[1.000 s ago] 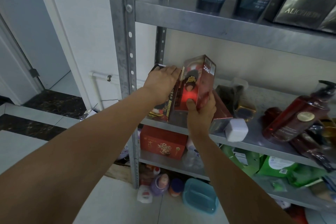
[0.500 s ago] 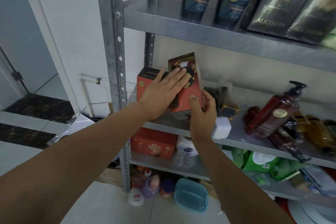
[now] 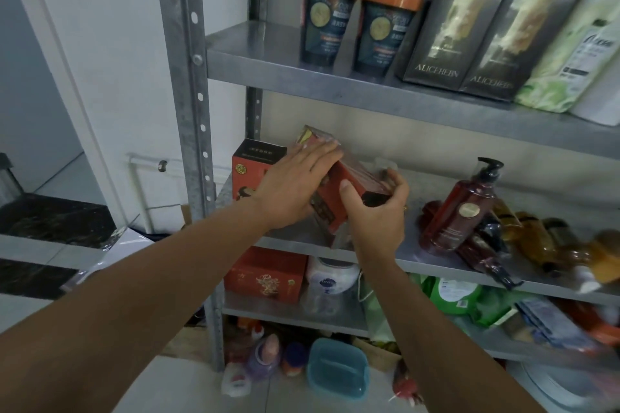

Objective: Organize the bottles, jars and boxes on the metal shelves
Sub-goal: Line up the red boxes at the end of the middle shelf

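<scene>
At the left end of the middle shelf [image 3: 432,261] an upright red box [image 3: 258,161] is in place, so sorting looks barely begun; the bottles [image 3: 530,234] heaped on the right are not yet sorted. The left hand [image 3: 295,184] lies flat, fingers straight, on the tilted box [image 3: 352,184] just beside the upright one. The right hand [image 3: 379,214] grips the tilted box's lower end, thumb in front and fingers curled behind.
</scene>
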